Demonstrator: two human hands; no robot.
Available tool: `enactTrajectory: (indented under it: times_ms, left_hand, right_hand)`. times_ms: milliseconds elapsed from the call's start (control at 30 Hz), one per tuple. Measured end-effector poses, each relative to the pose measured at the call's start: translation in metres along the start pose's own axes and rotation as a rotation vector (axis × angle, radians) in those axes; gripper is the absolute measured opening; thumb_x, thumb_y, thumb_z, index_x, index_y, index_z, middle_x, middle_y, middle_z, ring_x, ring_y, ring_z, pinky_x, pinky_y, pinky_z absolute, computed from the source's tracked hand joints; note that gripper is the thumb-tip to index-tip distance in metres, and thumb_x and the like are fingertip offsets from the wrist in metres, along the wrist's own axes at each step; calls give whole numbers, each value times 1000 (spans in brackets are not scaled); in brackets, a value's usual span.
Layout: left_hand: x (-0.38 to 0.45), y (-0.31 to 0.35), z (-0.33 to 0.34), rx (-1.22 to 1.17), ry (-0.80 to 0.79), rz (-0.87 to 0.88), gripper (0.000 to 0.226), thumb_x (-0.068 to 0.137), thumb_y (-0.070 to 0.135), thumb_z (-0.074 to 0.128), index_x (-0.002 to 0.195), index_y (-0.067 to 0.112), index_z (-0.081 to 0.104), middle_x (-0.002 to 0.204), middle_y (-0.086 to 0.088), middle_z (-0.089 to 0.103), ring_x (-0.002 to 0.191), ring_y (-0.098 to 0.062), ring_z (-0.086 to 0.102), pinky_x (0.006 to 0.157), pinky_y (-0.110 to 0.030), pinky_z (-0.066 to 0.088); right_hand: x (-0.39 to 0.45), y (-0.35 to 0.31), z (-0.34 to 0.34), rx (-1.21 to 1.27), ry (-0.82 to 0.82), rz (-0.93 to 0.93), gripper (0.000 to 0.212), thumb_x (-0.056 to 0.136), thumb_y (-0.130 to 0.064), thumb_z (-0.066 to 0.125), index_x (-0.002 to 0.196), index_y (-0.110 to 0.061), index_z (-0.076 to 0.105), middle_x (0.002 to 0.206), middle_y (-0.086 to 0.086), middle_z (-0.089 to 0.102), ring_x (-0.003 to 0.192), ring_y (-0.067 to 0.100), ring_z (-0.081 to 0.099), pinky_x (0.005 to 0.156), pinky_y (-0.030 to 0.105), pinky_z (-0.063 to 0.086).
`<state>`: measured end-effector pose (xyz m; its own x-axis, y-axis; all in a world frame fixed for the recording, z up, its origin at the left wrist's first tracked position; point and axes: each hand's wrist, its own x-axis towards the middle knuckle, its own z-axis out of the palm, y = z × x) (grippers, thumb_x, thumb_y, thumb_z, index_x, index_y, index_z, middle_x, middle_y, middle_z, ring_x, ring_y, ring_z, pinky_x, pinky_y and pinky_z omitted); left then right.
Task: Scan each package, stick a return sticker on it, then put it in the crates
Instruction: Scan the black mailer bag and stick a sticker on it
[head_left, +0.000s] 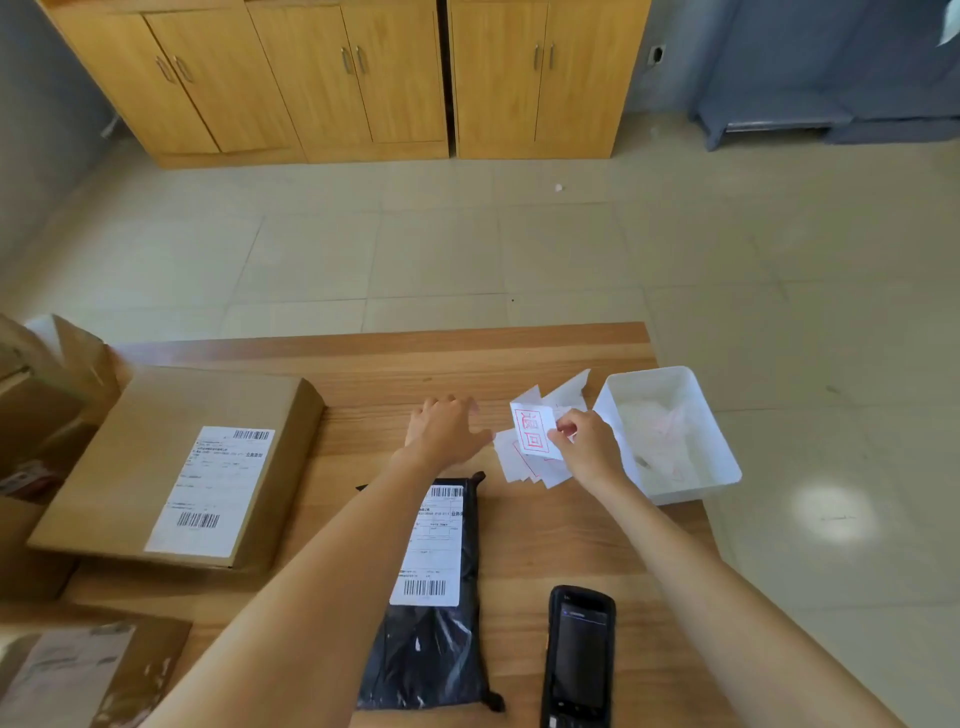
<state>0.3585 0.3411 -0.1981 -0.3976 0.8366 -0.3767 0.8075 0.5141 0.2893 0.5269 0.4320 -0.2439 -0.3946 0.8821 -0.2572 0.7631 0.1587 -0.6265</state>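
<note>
A black plastic mailer (441, 634) with a white shipping label (434, 545) lies on the wooden table (519, 374) in front of me, partly under my left forearm. My right hand (587, 447) pinches a white return sticker (532, 431) printed in red, lifted above a loose pile of stickers (524, 465). My left hand (447, 428) hovers just left of the pile with fingers spread, holding nothing. The black handheld scanner (579, 660) lies on the table to the right of the mailer.
A white plastic tray (711, 457) with peeled backing paper stands at the table's right edge. A labelled cardboard box (156, 457) sits on the left, with more boxes (47, 395) behind it and another box (78, 670) at the near left. Wooden cabinets (363, 78) line the far wall.
</note>
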Motion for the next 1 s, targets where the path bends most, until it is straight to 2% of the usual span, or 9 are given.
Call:
enactTrajectory:
  times_ms: [233, 400, 567, 633, 733, 767, 867, 933, 1000]
  left_hand:
    - [-28, 10, -30, -189, 107, 152, 62, 87, 41, 63, 141, 21, 39, 137, -10, 49, 127, -31, 43, 105, -45, 36]
    - [-48, 3, -53, -244, 150, 241, 38, 90, 30, 63, 124, 14, 58, 131, -8, 56, 122, -28, 50, 98, -37, 40]
    - [-70, -11, -64, -449, 98, 214, 30, 94, 27, 60, 111, 4, 65, 118, -8, 63, 107, -22, 57, 83, -28, 41]
    - [-76, -17, -65, -559, 91, 185, 28, 94, 26, 60, 107, 1, 66, 108, -7, 64, 95, -19, 56, 78, -27, 41]
    - [-84, -23, -67, -818, 107, 86, 21, 94, 20, 60, 97, 0, 66, 81, -2, 61, 73, -15, 51, 61, -23, 37]
    - [-86, -25, -68, -895, 109, 45, 18, 94, 19, 59, 95, 2, 65, 78, -1, 59, 73, -15, 50, 57, -21, 37]
    - [-91, -32, -71, -1060, 109, -94, 21, 95, 20, 58, 107, 3, 63, 96, -7, 62, 86, -19, 55, 58, -22, 40]
    - [-94, -38, -71, -1124, 111, -174, 28, 95, 20, 58, 116, 2, 60, 104, -9, 64, 88, -20, 58, 60, -23, 41]
    - [-95, -45, -69, -1156, 90, -229, 32, 95, 21, 57, 121, 2, 57, 109, -9, 65, 90, -21, 59, 65, -26, 43]
  right_hand:
    - [-40, -44, -37, 167, -97, -63, 20, 95, -15, 53, 97, 2, 62, 95, 13, 61, 85, 17, 50, 69, 27, 36]
    - [-64, -78, -50, 300, -123, -67, 20, 98, -19, 48, 85, -9, 59, 81, -1, 54, 77, 15, 48, 61, 22, 33]
    - [-83, -95, -47, 469, -102, 14, 21, 96, -25, 54, 107, -9, 63, 95, 2, 65, 83, 13, 59, 64, 22, 42]
    - [-91, -99, -44, 564, -142, 56, 26, 89, -21, 67, 112, -12, 59, 99, 1, 65, 84, 11, 59, 69, 23, 44]
    - [-100, -105, -35, 723, -199, 128, 57, 79, -10, 77, 127, -15, 47, 106, 2, 65, 92, 15, 61, 74, 23, 47]
    - [-103, -108, -32, 760, -202, 133, 64, 77, -7, 77, 131, -15, 44, 105, 2, 66, 96, 16, 61, 75, 23, 47]
    - [-112, -118, -24, 751, -211, 102, 74, 76, -2, 76, 138, -16, 37, 105, 0, 67, 101, 16, 61, 71, 22, 44]
    - [-117, -125, -21, 727, -193, 67, 72, 78, 2, 73, 138, -16, 37, 106, 2, 67, 91, 10, 61, 67, 19, 43]
    - [-120, -129, -19, 718, -142, 43, 65, 80, 2, 71, 136, -14, 42, 108, 7, 66, 88, 8, 59, 74, 20, 44]
